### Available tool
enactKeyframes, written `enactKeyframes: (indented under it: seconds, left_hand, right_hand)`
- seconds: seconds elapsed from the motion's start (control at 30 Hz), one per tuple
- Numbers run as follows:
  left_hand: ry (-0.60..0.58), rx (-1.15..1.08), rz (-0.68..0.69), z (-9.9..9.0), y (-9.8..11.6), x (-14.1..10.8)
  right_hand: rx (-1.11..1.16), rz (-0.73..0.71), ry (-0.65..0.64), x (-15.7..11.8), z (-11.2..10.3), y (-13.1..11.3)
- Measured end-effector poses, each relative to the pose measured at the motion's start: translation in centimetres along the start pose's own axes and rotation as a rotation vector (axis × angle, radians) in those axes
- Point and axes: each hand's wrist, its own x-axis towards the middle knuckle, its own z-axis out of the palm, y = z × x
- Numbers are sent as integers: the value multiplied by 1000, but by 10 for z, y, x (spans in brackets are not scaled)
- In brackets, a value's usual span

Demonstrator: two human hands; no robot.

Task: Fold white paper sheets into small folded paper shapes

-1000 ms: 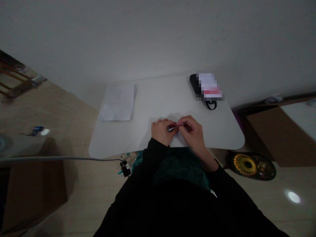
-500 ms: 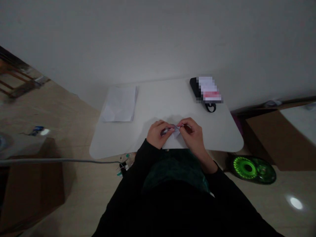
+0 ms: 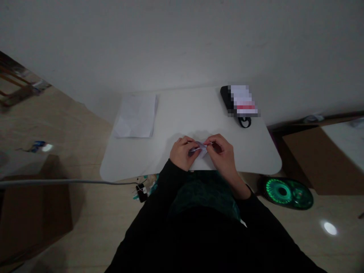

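Between my two hands is a small folded piece of white paper [image 3: 202, 151], held close over the table's front edge. My left hand [image 3: 183, 152] pinches its left side between thumb and fingers. On the right side, my right hand [image 3: 223, 153] grips it the same way, fingertips close to those of the left. The fingers cover much of the paper, so its full shape is hidden. A stack of white paper sheets [image 3: 136, 116] lies on the table to the left, apart from both hands.
The white table [image 3: 182, 113] stands against a grey wall. At its back right lies a black case [image 3: 226, 99] with a strap loop, partly blurred out. A green-lit speaker-like device [image 3: 287, 193] is on the floor right. Cardboard boxes [image 3: 324, 163] flank both sides; a cable [image 3: 71, 182] crosses left.
My hands stay in nearly the same place, still pinching the paper, with only slight finger movement. The view has shifted a little, and the floor device's light turned from green to bluish green.
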Motion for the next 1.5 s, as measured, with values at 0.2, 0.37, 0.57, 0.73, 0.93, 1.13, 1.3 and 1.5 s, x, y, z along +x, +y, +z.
enactKeyframes:
  seconds: [0.2,0.37,0.57,0.73,0.93,1.13,1.3,1.5]
  left_hand:
    - [-80,24,-92,-4,4,4]
    - [-106,-33,-130,-4,4,6]
    - [-129,-29,-114,-4,3,5]
    - [-110,52,-62,-5,5,-2]
    - [-34,148,-23,-6,11,-14]
    - [81,-38,61,-9,6,-16]
    - [151,-383,83,-20,3,-13]
    - [272,-960,-205,-23,0,-12]
  right_hand:
    - [-7,-14,3,0,1,3]
    - [-315,-253,-104,2,-1,-4]
    - [-585,-355,-406,11,-7,-20]
    - [-622,-322,-486,20,-9,-22]
    - [-674,-283,-516,22,-9,-29]
    - [-595,-275,-431,24,-2,-35]
    - [-487,-257,-394,28,3,-43]
    - [-281,-88,-495,27,20,-57]
